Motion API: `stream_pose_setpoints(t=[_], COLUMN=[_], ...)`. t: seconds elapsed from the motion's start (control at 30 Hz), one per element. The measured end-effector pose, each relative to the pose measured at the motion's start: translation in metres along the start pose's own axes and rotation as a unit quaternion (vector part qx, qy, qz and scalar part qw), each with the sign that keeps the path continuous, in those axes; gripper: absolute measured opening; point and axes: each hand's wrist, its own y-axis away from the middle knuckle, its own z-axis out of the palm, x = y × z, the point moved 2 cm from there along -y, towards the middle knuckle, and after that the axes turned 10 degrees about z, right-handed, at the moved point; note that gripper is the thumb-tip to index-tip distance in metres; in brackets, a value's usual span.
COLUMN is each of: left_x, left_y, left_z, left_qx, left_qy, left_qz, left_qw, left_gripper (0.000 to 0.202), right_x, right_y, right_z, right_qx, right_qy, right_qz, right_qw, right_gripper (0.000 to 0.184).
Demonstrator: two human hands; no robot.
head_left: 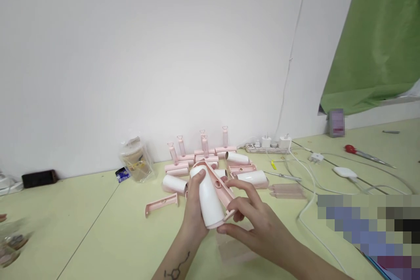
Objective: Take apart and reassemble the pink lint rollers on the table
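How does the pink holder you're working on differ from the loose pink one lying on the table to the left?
The held pink holder is gripped by the left hand and right hand, raised and tilted; the loose pink holder lies flat, untouched. The held one cradles a white roll; the loose one is empty. Both share the pale pink colour.

We see a white roll (209, 199) seated in a pink holder (219, 188), the pair tilted with the near end lowest, lifted just above the counter (98, 227). The roll is a smooth, plain cylinder; the pink holder runs along its right side, showing small round holes.
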Motion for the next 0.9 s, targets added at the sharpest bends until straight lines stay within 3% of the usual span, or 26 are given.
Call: stream_pose_setpoints(t=[0.17,0.43,0.57,0.73,0.83,0.9], left_x=[0.001,-0.008,-0.014,-0.013,-0.017,-0.027], left_y=[-0.001,-0.001,-0.003,-0.001,0.001,0.001], left_z=[-0.001,0.002,0.001,0.001,-0.01,-0.02], left_qx=[-0.009,-0.024,0.027,0.081,0.121,0.109], left_qy=[0.056,0.116,0.139,0.112,0.071,0.041], left_qz=[-0.062,-0.114,-0.096,-0.096,-0.068,-0.051], left_qw=[0.996,0.986,0.985,0.986,0.988,0.992], left_gripper=[0.039,0.031,0.02,0.02,0.009,0.015], right_x=[0.0,-0.005,-0.005,-0.008,-0.012,-0.013], right_y=[-0.001,-0.001,-0.004,-0.008,-0.008,-0.007], right_z=[-0.002,-0.001,-0.002,-0.006,-0.006,-0.004], right_qx=[0.038,0.061,0.14,0.114,0.133,0.123], right_qy=[0.002,0.005,0.1,0.119,0.155,0.178], right_qz=[-0.061,-0.08,-0.089,-0.132,-0.209,-0.246], right_qw=[0.997,0.995,0.981,0.977,0.956,0.945], right_gripper=[0.016,0.025,0.03,0.028,0.027,0.028])
